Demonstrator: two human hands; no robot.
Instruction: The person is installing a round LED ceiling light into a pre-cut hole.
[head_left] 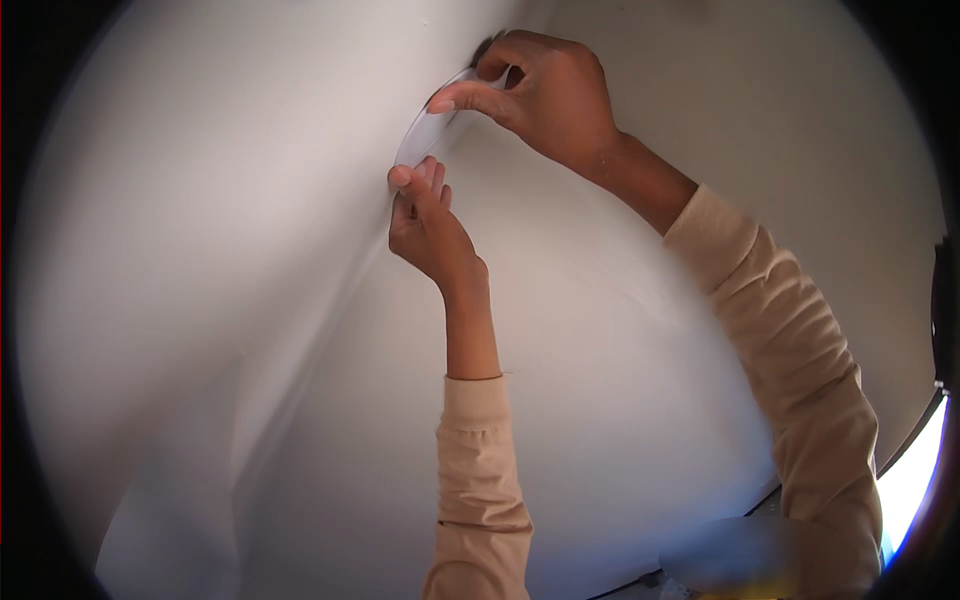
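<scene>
A thin, pale, curved strip (424, 140) is stretched between my two hands, high in the view. It looks like the folded edge of a smooth white sheet, but I cannot tell whether it is a separate piece. My left hand (432, 222) pinches its lower end, the thumb in front and the fingers curled behind. Higher up and to the right, my right hand (555, 95) grips the upper part between thumb and bent fingers. A small dark patch shows behind those fingertips; what it is stays unclear.
A large white sheet (180, 250) spreads across the left, with a crease running down to the lower left. Another pale surface (600, 400) lies behind my arms. At the lower right are a blurred bluish shape (725, 555) and a bright opening (915, 480).
</scene>
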